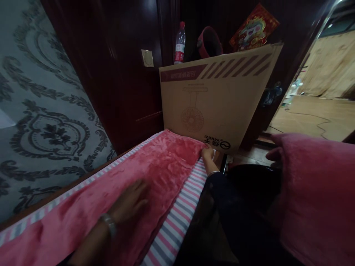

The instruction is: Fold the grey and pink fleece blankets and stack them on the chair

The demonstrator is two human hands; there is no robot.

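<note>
A long pink plush cover [155,162] lies along a narrow bench or bed edge, over a striped sheet [177,218] in pink, grey and white. My left hand [130,199], somewhat blurred, is over the near part of the cover, palm down with its fingers stretched out and nothing in them. At the far right corner of the cover, my right hand [208,153] has its fingers closed on the pink edge, close beside the cardboard box. The fingertips there are partly hidden.
Across the far end stands a cardboard box [210,107] with a fan drawing, bearing a plastic bottle [180,44] and a red decoration [253,27]. Patterned wallpaper [52,136] borders the left. Another pink plush piece [318,192] hangs at the right, above a dark rounded object.
</note>
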